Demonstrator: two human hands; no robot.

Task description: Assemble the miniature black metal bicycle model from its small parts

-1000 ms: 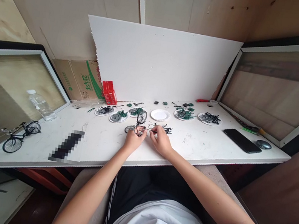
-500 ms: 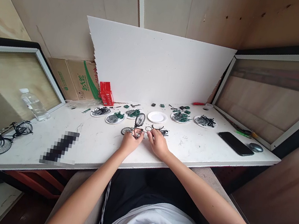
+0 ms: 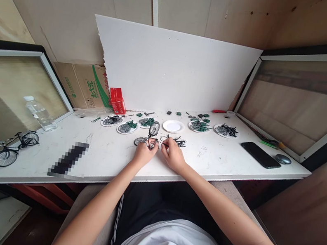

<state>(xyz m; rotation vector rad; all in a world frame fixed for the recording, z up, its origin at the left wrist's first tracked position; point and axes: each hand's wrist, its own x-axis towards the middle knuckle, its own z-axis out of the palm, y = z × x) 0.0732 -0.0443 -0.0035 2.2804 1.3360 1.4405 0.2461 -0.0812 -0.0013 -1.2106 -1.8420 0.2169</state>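
My left hand (image 3: 145, 152) is closed around the frame of a small black model bicycle (image 3: 154, 129), whose wheels show above and to the left of the fingers. Close on its right, my right hand (image 3: 173, 154) pinches a thin dark rod (image 3: 162, 143) that points at the bicycle; its exact kind is too small to tell. Loose black bicycle parts (image 3: 180, 143) lie just behind the right hand. The fingers hide much of the bicycle's frame.
Paper plates of black and green parts (image 3: 127, 127) stand along the back, with a bare white plate (image 3: 173, 126) among them. A finished-looking model bicycle (image 3: 16, 147) and a water bottle (image 3: 39, 113) are at left. A phone (image 3: 260, 155) and a mouse (image 3: 283, 159) lie right.
The view has shifted slightly. Both hands stay close together at the bicycle, and the thin rod in my right hand now shows darker beside the frame.
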